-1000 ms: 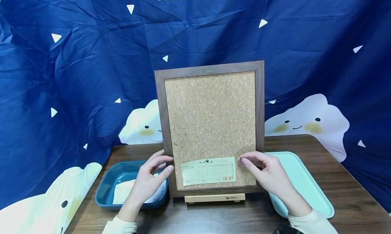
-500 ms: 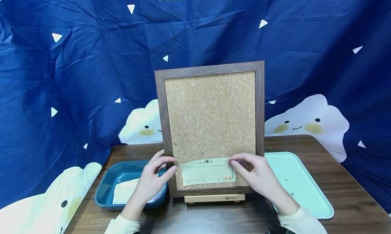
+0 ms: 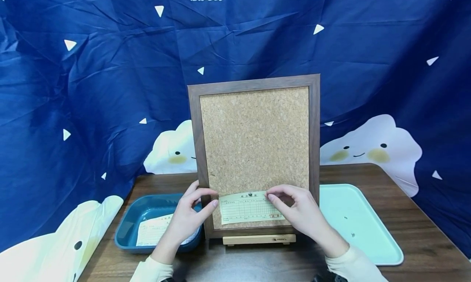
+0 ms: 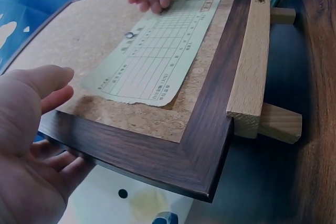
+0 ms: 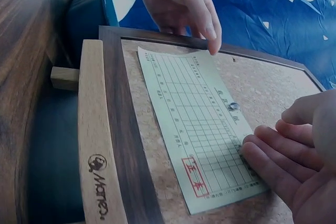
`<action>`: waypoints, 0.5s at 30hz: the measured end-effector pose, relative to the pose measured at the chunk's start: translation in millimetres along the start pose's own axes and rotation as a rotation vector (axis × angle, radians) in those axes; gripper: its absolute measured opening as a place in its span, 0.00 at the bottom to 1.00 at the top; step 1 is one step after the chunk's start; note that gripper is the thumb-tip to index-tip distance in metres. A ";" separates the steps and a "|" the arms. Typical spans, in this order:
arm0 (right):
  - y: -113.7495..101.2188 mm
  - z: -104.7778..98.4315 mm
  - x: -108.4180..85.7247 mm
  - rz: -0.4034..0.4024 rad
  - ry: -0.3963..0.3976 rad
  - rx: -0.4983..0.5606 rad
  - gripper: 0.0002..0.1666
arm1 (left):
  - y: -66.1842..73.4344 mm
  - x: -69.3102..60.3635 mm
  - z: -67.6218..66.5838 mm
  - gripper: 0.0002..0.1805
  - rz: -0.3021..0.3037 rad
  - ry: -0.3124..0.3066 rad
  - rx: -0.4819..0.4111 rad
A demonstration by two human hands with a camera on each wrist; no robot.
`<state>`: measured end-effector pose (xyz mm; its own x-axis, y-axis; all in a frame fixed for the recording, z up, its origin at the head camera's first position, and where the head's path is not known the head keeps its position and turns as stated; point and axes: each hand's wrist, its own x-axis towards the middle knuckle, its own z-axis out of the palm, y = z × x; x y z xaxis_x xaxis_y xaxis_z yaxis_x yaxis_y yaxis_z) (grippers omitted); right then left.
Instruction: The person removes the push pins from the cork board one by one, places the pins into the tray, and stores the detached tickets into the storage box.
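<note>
A cork board (image 3: 257,139) in a dark wooden frame stands upright on a light wood stand (image 3: 257,240). Low on the cork hangs a pale green printed slip (image 3: 243,210), with a metal thumbtack (image 5: 233,106) at its upper middle. My right hand (image 3: 303,210) has its fingertips on the slip's upper right part, a little right of the tack; its fingers are fairly straight. My left hand (image 3: 189,216) straddles the frame's left side, thumb and index finger before the board near the slip's left edge, other fingers behind. Nothing is pinched in it.
A dark blue bin (image 3: 123,235) with written paper slips (image 3: 151,232) stands at the left. At the right lies a mint green tray (image 3: 368,224) with a few tiny dark objects on it. A blue curtain (image 3: 92,90) hangs behind the wooden table (image 3: 423,220).
My right hand has moved left from the board's right side onto the slip, nearer the tack. My left hand has shifted slightly right toward the slip.
</note>
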<state>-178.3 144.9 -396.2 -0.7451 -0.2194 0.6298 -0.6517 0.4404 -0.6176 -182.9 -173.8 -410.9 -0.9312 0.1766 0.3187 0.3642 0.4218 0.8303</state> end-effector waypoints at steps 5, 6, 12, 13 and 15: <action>0.6 4.3 -0.1 0.004 -0.011 -0.007 0.09 | -1.7 1.4 2.6 0.11 0.011 -0.006 0.003; 0.6 5.2 -0.2 0.004 -0.011 -0.006 0.08 | -1.8 1.6 3.2 0.11 0.015 -0.005 0.003; 0.6 10.8 0.2 -0.012 -0.001 0.008 0.07 | -3.1 2.7 7.5 0.10 0.033 0.000 0.018; 0.7 12.0 0.3 -0.011 0.000 0.011 0.07 | -3.4 2.9 8.2 0.10 0.040 0.002 0.021; 0.9 14.7 0.2 -0.006 0.000 0.014 0.07 | -3.7 3.2 9.5 0.10 0.056 0.009 0.024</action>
<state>-181.1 132.4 -403.6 -0.7412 -0.2222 0.6334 -0.6581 0.4268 -0.6203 -187.1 -166.3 -417.3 -0.9094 0.1928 0.3684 0.4158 0.4325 0.8000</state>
